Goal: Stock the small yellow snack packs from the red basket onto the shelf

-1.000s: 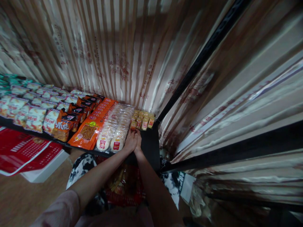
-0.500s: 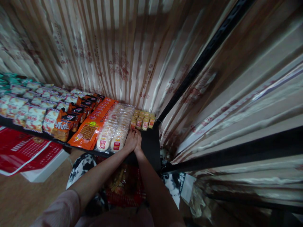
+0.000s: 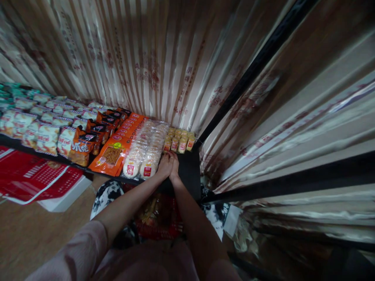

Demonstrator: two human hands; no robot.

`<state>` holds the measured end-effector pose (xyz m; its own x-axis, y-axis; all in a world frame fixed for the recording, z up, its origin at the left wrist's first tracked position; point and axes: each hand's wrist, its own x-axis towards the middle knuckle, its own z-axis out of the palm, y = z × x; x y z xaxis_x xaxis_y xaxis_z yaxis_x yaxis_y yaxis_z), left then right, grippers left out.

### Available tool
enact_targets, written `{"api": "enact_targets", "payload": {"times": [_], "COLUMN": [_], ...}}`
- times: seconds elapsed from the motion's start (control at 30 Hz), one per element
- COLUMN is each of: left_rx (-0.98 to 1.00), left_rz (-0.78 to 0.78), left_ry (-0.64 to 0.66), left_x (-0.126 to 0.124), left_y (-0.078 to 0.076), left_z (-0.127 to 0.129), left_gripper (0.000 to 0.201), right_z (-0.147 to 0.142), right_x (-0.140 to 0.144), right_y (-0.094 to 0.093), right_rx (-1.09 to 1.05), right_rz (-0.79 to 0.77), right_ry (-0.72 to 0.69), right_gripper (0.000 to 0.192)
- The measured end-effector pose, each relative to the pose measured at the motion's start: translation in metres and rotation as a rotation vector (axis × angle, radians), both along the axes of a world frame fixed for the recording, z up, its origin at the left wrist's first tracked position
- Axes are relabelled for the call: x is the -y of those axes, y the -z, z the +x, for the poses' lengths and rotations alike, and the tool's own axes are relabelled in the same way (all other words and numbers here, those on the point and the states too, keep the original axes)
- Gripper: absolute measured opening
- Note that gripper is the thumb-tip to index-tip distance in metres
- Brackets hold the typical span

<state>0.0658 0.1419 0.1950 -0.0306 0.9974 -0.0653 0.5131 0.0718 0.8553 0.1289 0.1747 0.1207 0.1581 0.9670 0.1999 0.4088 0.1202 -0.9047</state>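
My left hand (image 3: pixel 165 165) and my right hand (image 3: pixel 175 164) are pressed side by side over the black shelf (image 3: pixel 190 173). Their fingers are drawn together at the front of several small yellow snack packs (image 3: pixel 182 145), which stand in short rows. What the fingers hold, if anything, is hidden. Beside my left hand lie two rows of round white rice crackers (image 3: pixel 148 168) in clear wrap with red labels. Left of these is a large orange bag of stick snacks (image 3: pixel 111 155).
Orange-and-black snack bags (image 3: pixel 80 146), white snack packs (image 3: pixel 47 136) and green packs (image 3: pixel 11 93) fill the shelf's left. A red-and-white box (image 3: pixel 38 177) stands below. Striped curtain (image 3: pixel 164 78) hangs behind; a black pole (image 3: pixel 237 88) slants at right. Under my arms is a red bag (image 3: pixel 158 218).
The view has tilted a little, so the shelf and goods sit higher and slightly further right. My hands stay together in front of the yellow packs, with little visible movement against the shelf.
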Motion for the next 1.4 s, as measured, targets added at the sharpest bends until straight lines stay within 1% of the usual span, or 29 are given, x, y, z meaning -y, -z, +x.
{"api": "enact_targets", "payload": {"times": [0.2, 0.37, 0.47, 0.6, 0.7, 0.93, 1.07, 1.23, 1.4], "left_rx": [-0.073, -0.092, -0.112, -0.123, -0.129, -0.15, -0.147, -0.122, -0.097], "left_rz": [-0.079, -0.09, -0.084, -0.029, 0.027, 0.08, 0.112, 0.167, 0.278], "left_ry": [0.027, 0.041, 0.041, 0.036, 0.031, 0.02, 0.027, 0.024, 0.049], "left_x": [0.004, 0.013, 0.019, 0.029, 0.038, 0.064, 0.079, 0.098, 0.122], "left_y": [0.004, 0.004, 0.007, 0.014, 0.019, 0.022, 0.026, 0.037, 0.049], "left_z": [-0.002, -0.004, -0.004, -0.006, -0.01, -0.015, -0.015, -0.018, -0.025], "left_gripper": [0.041, 0.041, 0.041, 0.038, 0.036, 0.031, 0.028, 0.025, 0.026], "right_z": [-0.003, -0.001, 0.0, -0.001, -0.002, -0.001, 0.0, 0.001, 0.0], "right_x": [0.006, 0.017, 0.024, 0.037, 0.049, 0.081, 0.097, 0.116, 0.141], "right_y": [0.002, 0.0, 0.0, -0.001, -0.002, -0.005, -0.005, -0.004, 0.0], "right_rx": [-0.022, 0.015, 0.023, 0.015, 0.051, 0.092, 0.143, 0.171, 0.219], "right_rz": [-0.071, -0.079, -0.071, -0.051, -0.032, -0.062, -0.027, 0.01, 0.059], "right_ry": [0.073, 0.08, 0.081, 0.074, 0.075, 0.05, 0.015, -0.022, -0.07], "right_gripper": [0.036, 0.035, 0.034, 0.035, 0.038, 0.04, 0.042, 0.04, 0.038]}}
